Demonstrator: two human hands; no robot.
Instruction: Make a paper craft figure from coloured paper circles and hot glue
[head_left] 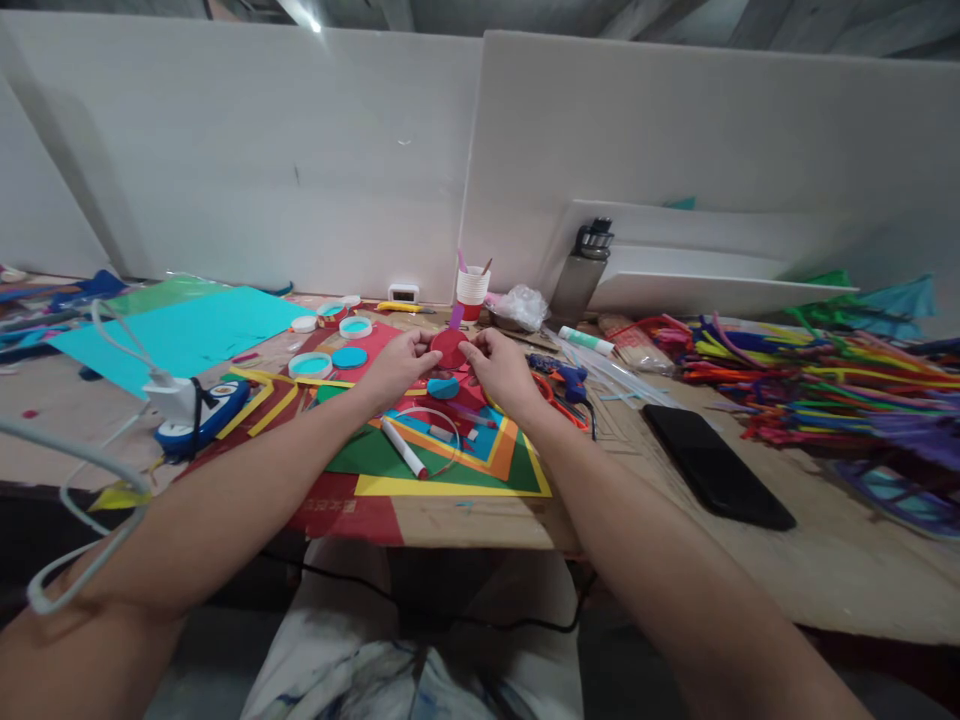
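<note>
Between my hands, a little above the table, is a red disc [449, 349] that looks like paper, with a purple strip [456, 317] showing at its top edge. My left hand [403, 360] pinches the disc's left edge, and my right hand [496, 365] pinches its right edge. Just below it lies a blue disc [442, 388]. Stacked sheets of coloured paper [525, 470] spread under my hands. A white marker with a red end [403, 448] lies on them. Left of my left hand are another blue disc [349, 357] and white round lids with blue inside [310, 366].
On the right are a black phone [716, 465], a pile of pipe cleaners [810, 380] and a blue glue gun [571, 382]. Paper cups [472, 290] and a dark bottle [581, 272] stand at the back. A blue power strip [202, 415] with a white cable sits on the left.
</note>
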